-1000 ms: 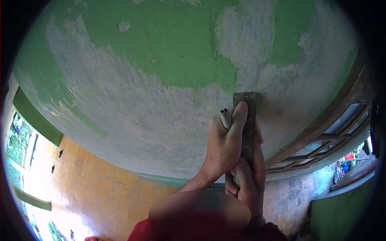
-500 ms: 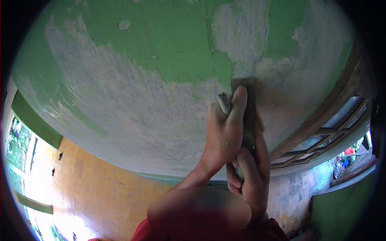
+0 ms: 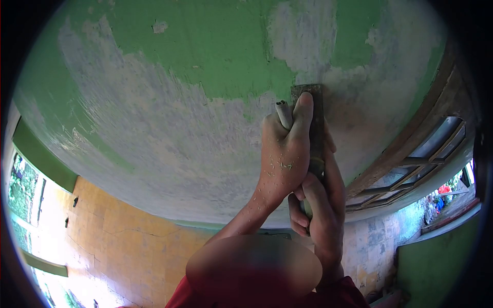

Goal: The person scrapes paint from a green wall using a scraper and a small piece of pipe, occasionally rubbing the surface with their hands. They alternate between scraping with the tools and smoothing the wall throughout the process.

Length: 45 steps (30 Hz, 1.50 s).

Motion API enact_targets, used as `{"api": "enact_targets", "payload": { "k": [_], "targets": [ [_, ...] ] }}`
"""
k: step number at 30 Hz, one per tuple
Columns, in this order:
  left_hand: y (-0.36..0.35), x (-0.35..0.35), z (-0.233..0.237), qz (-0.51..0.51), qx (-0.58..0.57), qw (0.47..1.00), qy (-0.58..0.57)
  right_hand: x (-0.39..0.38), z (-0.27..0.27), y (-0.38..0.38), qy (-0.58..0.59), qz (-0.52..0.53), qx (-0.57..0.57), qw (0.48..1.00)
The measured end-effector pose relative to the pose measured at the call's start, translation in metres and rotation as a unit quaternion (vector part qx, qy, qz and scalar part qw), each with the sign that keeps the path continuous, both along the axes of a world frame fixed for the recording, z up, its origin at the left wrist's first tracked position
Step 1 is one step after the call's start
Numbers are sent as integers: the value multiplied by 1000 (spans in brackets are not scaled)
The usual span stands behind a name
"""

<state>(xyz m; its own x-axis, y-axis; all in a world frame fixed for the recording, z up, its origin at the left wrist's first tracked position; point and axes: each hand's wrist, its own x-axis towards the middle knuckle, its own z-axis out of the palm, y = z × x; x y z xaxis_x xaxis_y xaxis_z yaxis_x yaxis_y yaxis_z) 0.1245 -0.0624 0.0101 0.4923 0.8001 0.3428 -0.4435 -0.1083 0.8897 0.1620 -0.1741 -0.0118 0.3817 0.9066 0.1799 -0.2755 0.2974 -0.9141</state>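
Both my hands are on a scraper (image 3: 316, 141) with a dark, flat metal blade, held against a wall (image 3: 179, 138) of green paint and bare greyish patches. My left hand (image 3: 282, 159) is closed around the blade part, its thumb pressed flat near the top edge. Between that thumb and the fingers sticks out a short pale tube (image 3: 283, 114) like a cigarette. Lower down, my right hand (image 3: 323, 210) wraps the handle, which is mostly hidden by the fingers. Small paint flecks dot my left hand and wrist.
A wooden-framed window (image 3: 416, 164) is set in the wall at right. Below lies a yellowish tiled floor (image 3: 133, 226) with cracks. Bright openings with green frames (image 3: 43, 159) stand at left, and a dark green panel (image 3: 436, 267) is at lower right.
Both hands and the scraper have moved slightly up along the wall, the blade's edge now closer to the green paint above. The view has shifted a little; the grips are the same.
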Motion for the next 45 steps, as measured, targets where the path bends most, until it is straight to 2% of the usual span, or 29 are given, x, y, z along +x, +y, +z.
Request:
{"api": "enact_targets", "payload": {
  "k": [3, 10, 18, 21, 31, 33, 40, 42, 43, 45],
  "targets": [
    [-2, -2, -6, -12, -21, 1000, 9, -3, -3, 2, -7, -14, 10, 1000],
    [4, -1, 5, 0, 18, 1000, 5, -4, 5, 4, -31, -24, 13, 999],
    [-2, -2, 2, -14, -25, 1000, 8, -5, 9, 1, -12, -21, -6, 1000],
    [2, 0, 13, 4, 8, 1000, 7, -6, 14, 1, -9, -18, -6, 1000],
    [1, -2, 16, -4, -2, 1000, 0, -7, 13, 3, -11, -15, 14, 1000],
    [2, -2, 7, -9, 15, 1000, 4, -7, 10, 2, -17, -21, 21, 999],
    [5, -2, 21, -15, 45, 999, -15, -7, 16, 2, -34, -26, 23, 999],
    [4, -2, 16, -21, 17, 1000, -6, -7, 18, 5, -46, -24, 36, 998],
    [7, 0, 19, -18, 21, 1000, -9, -6, 20, 6, -48, -35, 32, 998],
    [15, 5, 23, 61, 72, 996, -2, -5, 25, 9, -46, -42, 21, 998]
  ]
}}
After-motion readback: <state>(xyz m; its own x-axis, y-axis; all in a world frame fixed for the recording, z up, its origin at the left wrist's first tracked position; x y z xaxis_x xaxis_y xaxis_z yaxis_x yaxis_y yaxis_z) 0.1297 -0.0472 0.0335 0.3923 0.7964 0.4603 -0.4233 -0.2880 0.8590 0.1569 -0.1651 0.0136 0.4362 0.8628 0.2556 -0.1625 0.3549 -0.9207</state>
